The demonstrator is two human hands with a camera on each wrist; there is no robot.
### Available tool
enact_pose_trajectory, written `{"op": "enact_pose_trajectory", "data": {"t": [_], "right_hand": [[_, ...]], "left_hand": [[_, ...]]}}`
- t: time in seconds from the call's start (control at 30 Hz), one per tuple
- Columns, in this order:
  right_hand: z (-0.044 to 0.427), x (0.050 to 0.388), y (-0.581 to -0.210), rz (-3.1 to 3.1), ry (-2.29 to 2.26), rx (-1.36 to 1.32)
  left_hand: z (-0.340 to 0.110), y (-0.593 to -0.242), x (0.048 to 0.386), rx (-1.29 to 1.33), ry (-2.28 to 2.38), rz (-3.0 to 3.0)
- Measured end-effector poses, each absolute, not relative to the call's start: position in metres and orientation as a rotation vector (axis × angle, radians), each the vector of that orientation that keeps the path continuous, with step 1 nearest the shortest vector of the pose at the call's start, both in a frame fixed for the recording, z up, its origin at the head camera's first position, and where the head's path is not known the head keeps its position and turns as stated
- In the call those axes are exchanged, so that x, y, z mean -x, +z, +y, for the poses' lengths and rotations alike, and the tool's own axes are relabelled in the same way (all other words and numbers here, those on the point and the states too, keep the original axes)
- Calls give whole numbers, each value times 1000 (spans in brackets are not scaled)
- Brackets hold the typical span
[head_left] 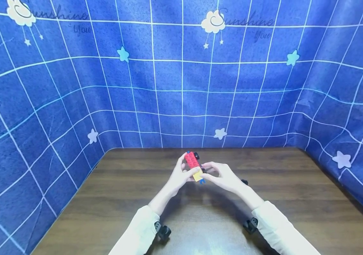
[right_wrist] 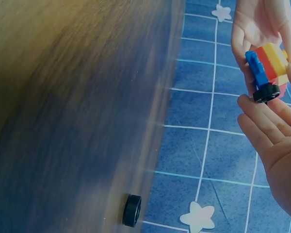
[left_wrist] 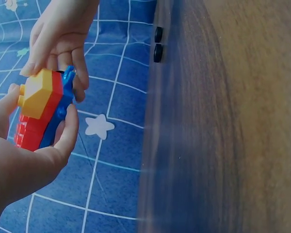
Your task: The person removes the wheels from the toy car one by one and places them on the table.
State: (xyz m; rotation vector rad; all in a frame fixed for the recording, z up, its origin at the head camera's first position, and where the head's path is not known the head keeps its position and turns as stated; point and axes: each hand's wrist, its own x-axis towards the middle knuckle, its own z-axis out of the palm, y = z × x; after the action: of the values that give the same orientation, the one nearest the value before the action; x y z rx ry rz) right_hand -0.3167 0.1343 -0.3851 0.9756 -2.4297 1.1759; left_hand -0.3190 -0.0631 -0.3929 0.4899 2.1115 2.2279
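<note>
Possibly, uneven pressure could pop a mounted black wheel (head_left: pixel 196 156) off: the left hand (head_left: pixel 178 176) grips the red, yellow and blue plastic toy car (head_left: pixel 191 159) above the brown wooden table (head_left: pixel 117 198), its studded red end toward the table's far edge; the right hand (head_left: pixel 223 177) pinches its yellow end; loose black round wheels (left_wrist: pixel 158 53) sit right of the table's middle.

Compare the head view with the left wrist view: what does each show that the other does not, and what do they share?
Only the head view: the white sleeves, the black devices at the cuffs, the "Sunshine" lettering and a black wheel near the toy's red end.

Only the left wrist view: two loose wheels distinctly; the head view has just a dark shape partly behind the right wrist.

Both: the left hand gripping the toy vehicle, the right hand at its yellow end, the table and the blue curtain.
</note>
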Motion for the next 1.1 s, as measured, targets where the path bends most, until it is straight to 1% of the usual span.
{"op": "enact_pose_trajectory", "data": {"t": [0.27,0.63,0.87,1.1], "right_hand": [[137,316,-387,-2403,1175,-999],[133,314,-384,-2329,1169,-1026],[129,312,-384,-2297,1244,-1055],[126,312,-387,-2264,1176,-1107]], "left_hand": [[-65,-392,322,-448,2224,2167],[-68,-379,316,-444,2190,2160],[-64,-383,316,-429,2204,2172],[-61,-388,316,-434,2185,2207]]}}
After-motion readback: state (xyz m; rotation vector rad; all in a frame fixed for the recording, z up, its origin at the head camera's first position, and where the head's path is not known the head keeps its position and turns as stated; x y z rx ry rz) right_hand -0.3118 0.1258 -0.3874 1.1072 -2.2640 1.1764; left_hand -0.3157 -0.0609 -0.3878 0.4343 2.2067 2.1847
